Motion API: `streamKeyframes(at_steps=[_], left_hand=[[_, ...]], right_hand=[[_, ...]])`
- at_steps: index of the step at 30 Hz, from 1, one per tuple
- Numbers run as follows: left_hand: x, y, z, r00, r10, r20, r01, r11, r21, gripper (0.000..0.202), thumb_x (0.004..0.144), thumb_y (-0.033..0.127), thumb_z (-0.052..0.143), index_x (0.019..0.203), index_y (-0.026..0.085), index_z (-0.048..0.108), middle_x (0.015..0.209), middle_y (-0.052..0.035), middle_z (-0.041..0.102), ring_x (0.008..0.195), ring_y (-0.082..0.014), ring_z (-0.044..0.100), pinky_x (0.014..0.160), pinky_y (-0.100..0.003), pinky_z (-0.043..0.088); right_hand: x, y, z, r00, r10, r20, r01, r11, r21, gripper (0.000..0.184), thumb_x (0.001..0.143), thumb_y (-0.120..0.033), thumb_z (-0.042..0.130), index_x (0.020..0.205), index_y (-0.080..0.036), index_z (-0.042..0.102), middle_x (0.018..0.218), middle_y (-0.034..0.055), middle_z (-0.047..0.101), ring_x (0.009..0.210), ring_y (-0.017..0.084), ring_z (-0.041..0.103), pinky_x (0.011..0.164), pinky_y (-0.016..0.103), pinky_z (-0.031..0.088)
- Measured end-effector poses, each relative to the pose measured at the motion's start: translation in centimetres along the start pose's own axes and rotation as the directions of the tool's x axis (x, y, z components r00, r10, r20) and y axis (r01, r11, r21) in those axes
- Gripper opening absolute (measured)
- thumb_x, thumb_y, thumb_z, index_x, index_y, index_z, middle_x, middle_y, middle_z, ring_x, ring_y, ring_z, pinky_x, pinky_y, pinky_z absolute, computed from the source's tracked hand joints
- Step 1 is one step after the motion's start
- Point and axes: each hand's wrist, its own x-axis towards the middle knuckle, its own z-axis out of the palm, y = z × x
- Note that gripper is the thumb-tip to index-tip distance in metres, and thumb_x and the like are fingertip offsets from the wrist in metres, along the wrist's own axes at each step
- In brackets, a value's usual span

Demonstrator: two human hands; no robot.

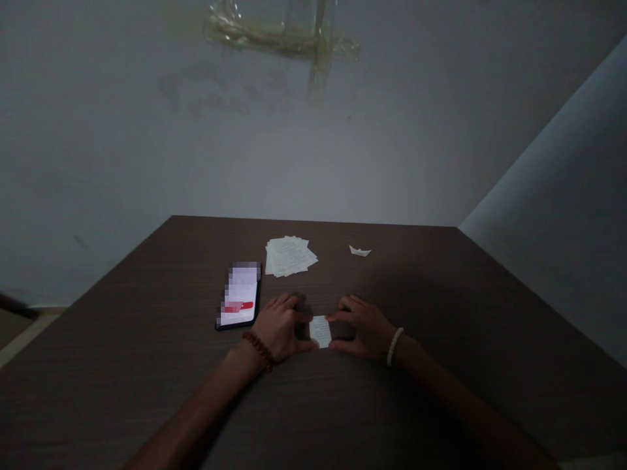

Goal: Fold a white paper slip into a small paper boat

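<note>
A small folded white paper [321, 330] lies on the dark wooden table [147, 365] in front of me. My left hand [280, 328], with a brown bead bracelet at the wrist, pinches its left edge. My right hand [362, 326], wearing a white bead bracelet, pinches its right edge. Both hands rest on the tabletop with fingers curled around the paper.
A phone [240, 295] with a lit screen lies just left of my left hand. A loose stack of white papers [289, 256] sits farther back. A small folded paper boat [359, 250] rests to the right of the stack. Pale walls rise behind the table.
</note>
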Motion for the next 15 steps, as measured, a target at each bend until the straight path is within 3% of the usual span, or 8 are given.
streamKeyframes(at_steps=[3,6,9,15], left_hand=[[0.0,-0.1,0.3,0.999,0.031,-0.011,-0.031,1.0,-0.005,0.056,0.06,0.06,0.074,0.104,0.025,0.071,0.095,-0.0083,0.058,0.097,-0.0297,0.05,0.083,-0.043,0.041],[-0.1,-0.3,0.6,0.995,0.094,-0.037,-0.095,0.995,-0.013,0.047,0.071,0.059,0.066,0.101,0.023,0.071,0.091,-0.008,0.058,0.094,-0.028,0.051,0.079,-0.041,0.042],[-0.1,-0.5,0.9,0.984,0.171,-0.059,-0.173,0.985,-0.022,0.031,0.083,0.047,0.057,0.094,0.022,0.072,0.086,-0.0073,0.058,0.089,-0.0249,0.05,0.076,-0.037,0.043],[-0.2,-0.7,1.0,0.949,0.297,-0.101,-0.307,0.946,-0.1,0.019,0.084,0.029,0.056,0.079,0.021,0.072,0.088,-0.0062,0.059,0.087,-0.0215,0.05,0.073,-0.033,0.044]], right_hand=[[0.0,0.0,0.2,1.0,0.005,0.001,-0.005,1.0,0.002,0.047,0.072,-0.049,0.071,0.111,-0.024,0.064,0.096,0.0054,0.053,0.088,0.02,0.049,0.076,0.033,0.041],[0.1,0.1,0.5,0.999,0.033,-0.029,-0.034,0.999,-0.019,0.039,0.078,-0.044,0.066,0.112,-0.025,0.064,0.095,0.0053,0.053,0.088,0.02,0.049,0.077,0.033,0.041],[0.3,0.3,0.8,0.996,0.056,-0.063,-0.059,0.997,-0.043,0.031,0.084,-0.041,0.061,0.111,-0.026,0.065,0.095,0.0054,0.053,0.088,0.019,0.049,0.077,0.032,0.041],[1.2,0.9,1.5,0.986,0.088,-0.143,-0.094,0.995,-0.039,0.024,0.084,-0.037,0.064,0.102,-0.022,0.067,0.094,0.0053,0.058,0.09,0.019,0.051,0.078,0.031,0.043]])
